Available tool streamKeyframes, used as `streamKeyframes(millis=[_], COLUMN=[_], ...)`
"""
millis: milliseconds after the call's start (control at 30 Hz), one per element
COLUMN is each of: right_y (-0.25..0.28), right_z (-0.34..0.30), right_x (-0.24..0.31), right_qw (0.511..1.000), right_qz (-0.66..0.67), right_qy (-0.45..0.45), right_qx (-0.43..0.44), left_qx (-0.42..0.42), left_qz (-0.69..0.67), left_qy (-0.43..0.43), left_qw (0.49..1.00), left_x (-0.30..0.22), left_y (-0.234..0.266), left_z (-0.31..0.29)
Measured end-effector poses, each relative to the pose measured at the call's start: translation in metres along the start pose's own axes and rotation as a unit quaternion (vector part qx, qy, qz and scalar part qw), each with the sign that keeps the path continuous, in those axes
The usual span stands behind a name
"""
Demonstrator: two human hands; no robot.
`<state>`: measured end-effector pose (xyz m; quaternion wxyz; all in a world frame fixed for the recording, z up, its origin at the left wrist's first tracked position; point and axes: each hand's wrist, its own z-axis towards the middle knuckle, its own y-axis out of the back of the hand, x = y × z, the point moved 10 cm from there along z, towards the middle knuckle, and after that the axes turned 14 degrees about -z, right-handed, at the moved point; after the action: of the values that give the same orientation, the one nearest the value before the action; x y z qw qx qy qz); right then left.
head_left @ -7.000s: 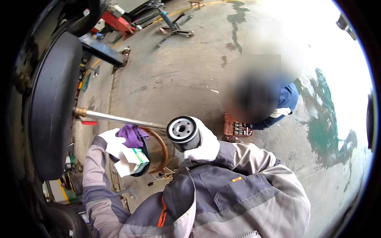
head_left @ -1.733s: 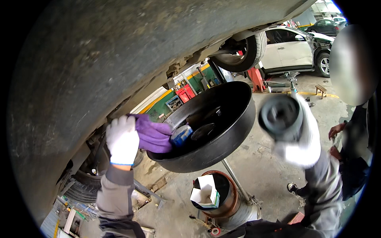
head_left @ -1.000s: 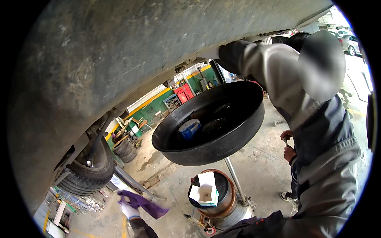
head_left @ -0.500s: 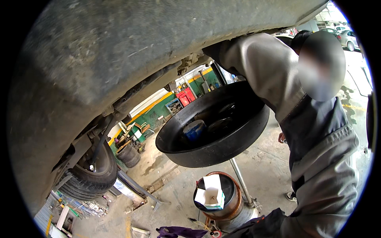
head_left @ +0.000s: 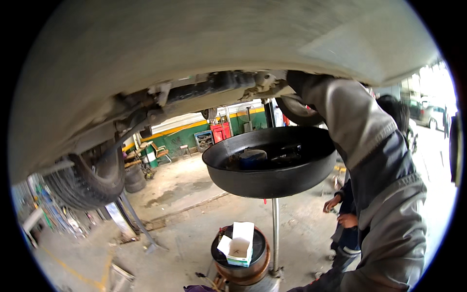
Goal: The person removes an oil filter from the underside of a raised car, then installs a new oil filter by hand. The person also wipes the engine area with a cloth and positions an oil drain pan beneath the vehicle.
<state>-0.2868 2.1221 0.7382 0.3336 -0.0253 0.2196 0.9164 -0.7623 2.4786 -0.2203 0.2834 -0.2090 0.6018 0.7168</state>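
My right arm in a grey and dark sleeve (head_left: 340, 104) reaches up from the lower right to the underside of a raised car (head_left: 204, 44). Its dark end goes behind the car's lower edge, so my right hand is hidden. Of my left hand nothing shows. Just below and left of the sleeve is a wide black oil drain pan (head_left: 272, 184) on a metal pole (head_left: 276, 228). Inside the pan lies a blue cylindrical thing (head_left: 254, 156), beside dark, shiny shapes that I cannot make out.
An open white box (head_left: 239, 247) stands on a rusty drum (head_left: 260, 267) below the pan. Behind my arm is another person, with hands (head_left: 340, 212) near each other. A car wheel (head_left: 95, 182) hangs at left, near a slanted metal post (head_left: 138, 224). A red cabinet (head_left: 220, 132) stands farther back.
The view has tilted and shifted; the pan now looks more level and the drum sits further left. The other person's hands have come into sight. My right arm still reaches up under the car.
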Motion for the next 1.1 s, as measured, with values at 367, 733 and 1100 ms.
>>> streamKeyframes(millis=[367,733,1100], right_y=[-0.001,0.008,0.005], right_z=[0.030,0.030,0.038], right_x=[-0.007,0.000,-0.032], right_qw=[0.994,0.990,0.997], right_qz=[-0.107,-0.090,-0.075], right_qy=[-0.008,-0.019,-0.014], right_qx=[-0.001,0.108,-0.002], left_qx=[-0.045,-0.115,-0.093], left_qz=[-0.686,-0.739,-0.735], left_qy=[0.190,0.238,0.245], left_qw=[0.701,0.620,0.626], left_x=[0.023,0.026,0.064], left_y=[-0.046,-0.004,-0.016], left_z=[-0.079,-0.116,-0.120])
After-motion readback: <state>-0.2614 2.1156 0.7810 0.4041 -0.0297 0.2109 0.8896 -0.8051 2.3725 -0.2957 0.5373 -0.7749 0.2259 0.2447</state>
